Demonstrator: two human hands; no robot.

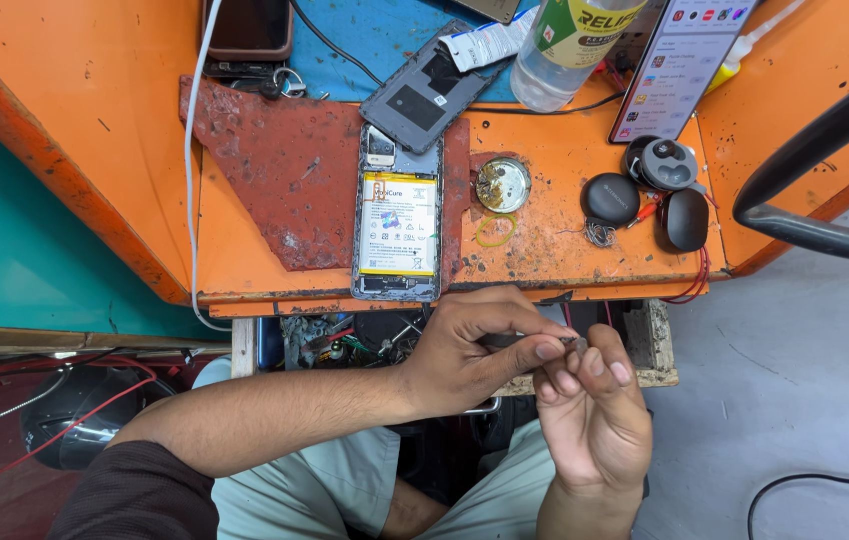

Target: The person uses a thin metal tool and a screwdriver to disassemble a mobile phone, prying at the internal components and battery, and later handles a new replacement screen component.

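My left hand (pixel 464 350) and my right hand (pixel 592 410) meet just below the bench's front edge, fingertips pinched together on a small dark metal tool (pixel 534 341); its exact kind is too small to tell. Above them on the orange bench (pixel 544 150) lies an opened phone (pixel 398 215) with its yellow-and-white battery showing. Its detached grey back cover (pixel 429 85) lies tilted behind it.
A worn red mat (pixel 279 170) lies under the phone. A round metal tin (pixel 502 184), a yellow rubber band (pixel 494 230), black earbud cases (pixel 644 190), a lit phone (pixel 679 65), a plastic bottle (pixel 569 45) and a white cable (pixel 189 150) surround it. An open drawer of parts (pixel 344 340) sits below.
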